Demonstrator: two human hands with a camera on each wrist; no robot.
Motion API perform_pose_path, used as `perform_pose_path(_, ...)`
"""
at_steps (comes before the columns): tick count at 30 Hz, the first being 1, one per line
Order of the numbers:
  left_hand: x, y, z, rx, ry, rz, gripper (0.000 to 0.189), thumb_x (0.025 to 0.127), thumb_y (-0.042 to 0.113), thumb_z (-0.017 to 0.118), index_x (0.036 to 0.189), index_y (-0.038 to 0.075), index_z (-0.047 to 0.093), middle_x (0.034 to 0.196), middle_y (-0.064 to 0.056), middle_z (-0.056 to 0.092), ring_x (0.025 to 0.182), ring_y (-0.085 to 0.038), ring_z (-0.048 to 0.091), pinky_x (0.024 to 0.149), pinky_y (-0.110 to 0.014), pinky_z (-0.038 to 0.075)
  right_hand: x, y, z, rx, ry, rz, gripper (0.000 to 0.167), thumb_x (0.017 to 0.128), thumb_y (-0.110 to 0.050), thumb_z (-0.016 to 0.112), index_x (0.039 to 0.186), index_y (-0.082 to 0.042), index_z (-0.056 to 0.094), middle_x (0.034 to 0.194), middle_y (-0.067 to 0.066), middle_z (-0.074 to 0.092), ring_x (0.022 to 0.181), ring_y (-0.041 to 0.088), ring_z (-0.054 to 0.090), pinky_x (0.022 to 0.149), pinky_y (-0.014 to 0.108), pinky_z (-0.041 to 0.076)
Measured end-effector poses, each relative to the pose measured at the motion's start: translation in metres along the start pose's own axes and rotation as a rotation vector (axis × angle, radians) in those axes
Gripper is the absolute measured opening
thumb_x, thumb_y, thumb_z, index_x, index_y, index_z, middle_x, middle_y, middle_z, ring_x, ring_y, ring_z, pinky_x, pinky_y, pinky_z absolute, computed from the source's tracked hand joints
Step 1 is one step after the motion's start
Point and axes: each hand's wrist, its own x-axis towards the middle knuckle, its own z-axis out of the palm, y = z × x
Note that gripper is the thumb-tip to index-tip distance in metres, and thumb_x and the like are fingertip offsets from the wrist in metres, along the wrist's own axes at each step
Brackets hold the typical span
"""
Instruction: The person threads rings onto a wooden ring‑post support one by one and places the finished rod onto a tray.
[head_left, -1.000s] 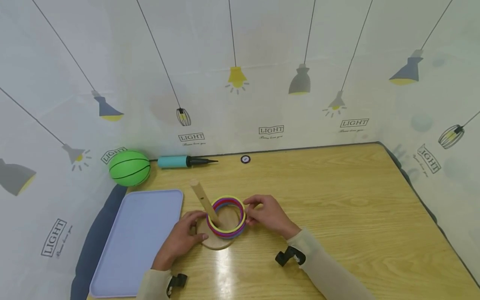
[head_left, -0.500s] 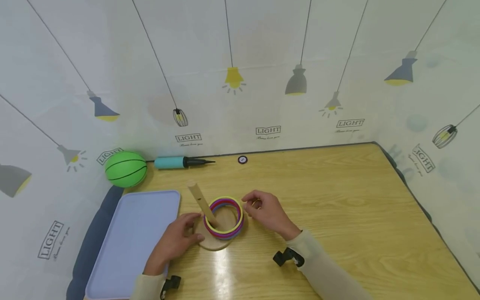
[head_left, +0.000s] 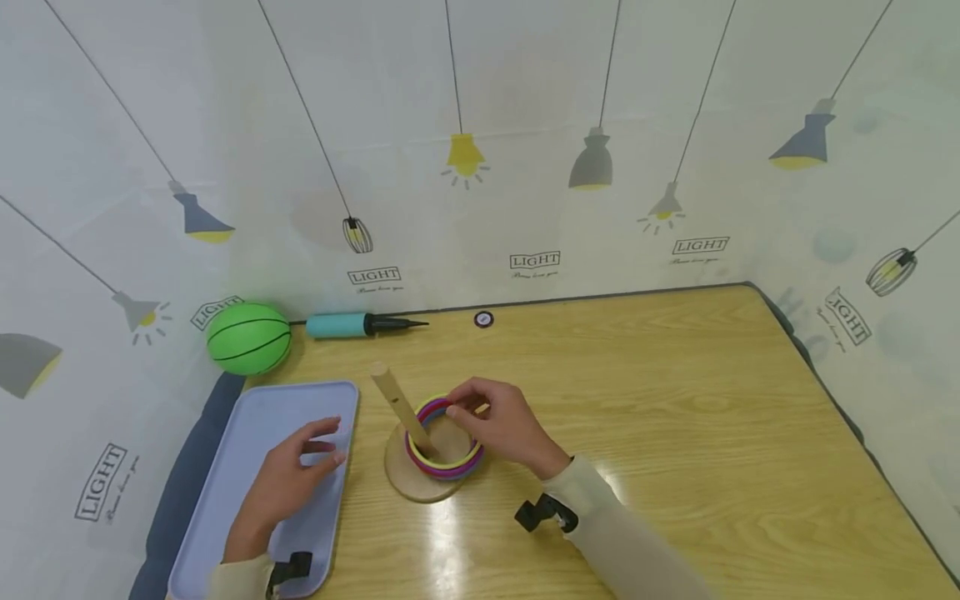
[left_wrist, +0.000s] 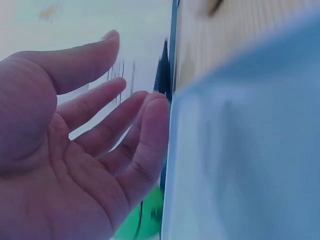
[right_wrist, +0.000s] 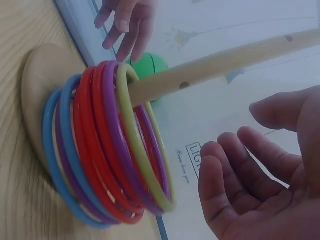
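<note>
A stack of colored rings, in blue, purple, red and yellow, sits around a wooden post on a round wooden base. The topmost ring is yellow. My right hand hovers over the right side of the stack, fingers loosely bent. In the right wrist view it holds nothing and a gap separates it from the rings. Over the pale blue tray my left hand hangs with spread, relaxed fingers and nothing in them.
At the back left lie a green ball and a turquoise hand pump with a black nozzle. A small dark round disc rests near the table's back edge. A lamp-patterned sheet rises behind the wooden table.
My left hand has left the base's edge and moved left over the tray. The right hand drew off the rings' side, then moved left over them. The rings look unmoved.
</note>
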Motion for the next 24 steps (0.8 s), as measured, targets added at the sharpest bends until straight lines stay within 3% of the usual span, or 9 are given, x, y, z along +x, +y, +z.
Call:
perform_pose_path(6,-0.006,-0.029,-0.032,0.045,0.114,-0.064,0.055,0.101,0.024,0.074,0.151,0.008,0.056,0.149,-0.017,0.062,0.123,-0.037,0.067,0.092,-0.042,0.059,0.008,-0.008,0.017,0.086,-0.043,-0.023,0.024,0.099,-0.018,0.075,0.118,-0.003,0.075,0.108,0.006,0.078,0.098,0.018,0.073,0.087,0.034,0.061)
perform_pose_path(10,-0.011,-0.044,-0.050,0.032,0.166,-0.111,0.057,0.102,0.024,0.073,0.152,0.006,0.054,0.150,-0.021,0.059,0.127,-0.041,0.063,0.100,-0.054,0.055,0.011,-0.011,0.026,0.147,-0.070,-0.027,0.028,0.100,-0.018,0.074,0.125,-0.005,0.073,0.116,0.012,0.077,0.105,0.021,0.074,0.093,0.041,0.061)
perform_pose_path(19,-0.018,-0.077,-0.072,0.003,0.236,-0.195,0.064,0.104,0.032,0.071,0.157,0.006,0.047,0.156,-0.022,0.054,0.139,-0.043,0.052,0.108,-0.060,0.047,0.012,-0.014,0.035,0.237,-0.141,-0.050,0.032,0.103,-0.017,0.070,0.134,-0.010,0.070,0.122,0.007,0.075,0.113,0.015,0.070,0.097,0.048,0.060)
perform_pose_path(24,-0.017,-0.090,-0.081,-0.028,0.242,-0.320,0.072,0.104,0.039,0.068,0.162,0.008,0.040,0.163,-0.024,0.045,0.148,-0.048,0.041,0.113,-0.064,0.042,0.013,-0.019,0.037,0.235,-0.148,-0.088,0.030,0.104,-0.019,0.069,0.133,-0.011,0.071,0.120,0.007,0.075,0.110,0.013,0.071,0.093,0.047,0.061)
